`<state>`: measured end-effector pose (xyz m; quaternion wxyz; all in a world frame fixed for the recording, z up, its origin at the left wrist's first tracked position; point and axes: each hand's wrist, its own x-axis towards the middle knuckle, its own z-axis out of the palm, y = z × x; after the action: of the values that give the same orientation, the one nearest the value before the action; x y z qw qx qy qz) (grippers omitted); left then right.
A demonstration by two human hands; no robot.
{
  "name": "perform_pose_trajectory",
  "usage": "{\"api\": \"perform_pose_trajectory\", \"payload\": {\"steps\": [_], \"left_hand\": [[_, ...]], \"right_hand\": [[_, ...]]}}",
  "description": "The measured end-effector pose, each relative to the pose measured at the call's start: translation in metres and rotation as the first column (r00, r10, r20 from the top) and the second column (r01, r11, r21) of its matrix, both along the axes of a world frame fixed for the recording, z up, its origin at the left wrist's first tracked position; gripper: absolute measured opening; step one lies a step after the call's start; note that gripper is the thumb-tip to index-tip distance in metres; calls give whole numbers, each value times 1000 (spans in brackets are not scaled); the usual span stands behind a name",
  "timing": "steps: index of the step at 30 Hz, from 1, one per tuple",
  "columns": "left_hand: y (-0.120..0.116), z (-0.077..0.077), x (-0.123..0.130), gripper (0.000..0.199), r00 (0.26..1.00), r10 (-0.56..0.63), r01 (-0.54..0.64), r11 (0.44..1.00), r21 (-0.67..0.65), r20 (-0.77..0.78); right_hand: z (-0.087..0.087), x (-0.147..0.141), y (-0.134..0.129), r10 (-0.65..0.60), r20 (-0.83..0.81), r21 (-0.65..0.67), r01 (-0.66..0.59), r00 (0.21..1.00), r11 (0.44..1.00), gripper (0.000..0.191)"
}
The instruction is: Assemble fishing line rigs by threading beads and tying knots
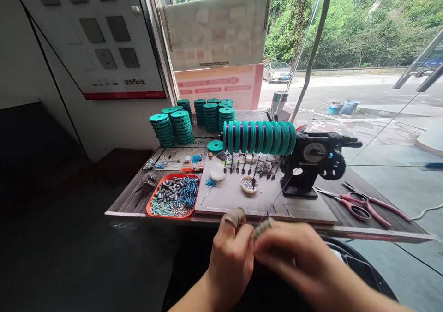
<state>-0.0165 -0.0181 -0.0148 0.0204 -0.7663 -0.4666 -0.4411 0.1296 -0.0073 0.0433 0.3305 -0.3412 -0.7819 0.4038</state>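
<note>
My left hand [232, 252] is closed in a pinch just off the table's front edge, with tape wrapped round a finger. Beside it my right hand [301, 252], blurred by motion and also taped, has its fingertips pressed together against the left hand's. Whatever lies between them is hidden. Thin dark line runs down toward the fingers from a row of teal spools [259, 137] on a black hand-cranked winder [311, 159]. Small dark weights hang on lines below the spools, above a round dish of tiny beads [249, 184].
At left, an orange tray [148, 206] holds metal sinkers and blue and pale-green pieces. Stacks of teal spools [182, 127] stand at the back. Red-handled scissors [356, 210] and pliers [387, 203] lie at right. A pale board [221, 199] covers the middle of the table.
</note>
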Motion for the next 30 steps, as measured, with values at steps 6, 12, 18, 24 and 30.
{"api": "perform_pose_trajectory", "payload": {"steps": [6,12,18,24,30], "left_hand": [[8,-6,-6,16,988,126,-81,916,394,-91],[7,4,-6,19,976,68,13,929,370,-206],[11,21,-5,14,689,216,384,701,-601,692],[23,32,-11,6,381,578,788,206,-581,722],[20,31,-7,9,252,677,875,146,-462,692]], "right_hand": [[28,-36,80,102,101,-361,-59,990,931,13],[19,-67,90,163,215,-297,-95,963,950,7],[28,-41,68,-8,225,82,-10,974,997,8],[-24,21,14,-154,204,889,-117,967,443,24],[-53,11,12,-199,233,916,-146,952,374,27]]}}
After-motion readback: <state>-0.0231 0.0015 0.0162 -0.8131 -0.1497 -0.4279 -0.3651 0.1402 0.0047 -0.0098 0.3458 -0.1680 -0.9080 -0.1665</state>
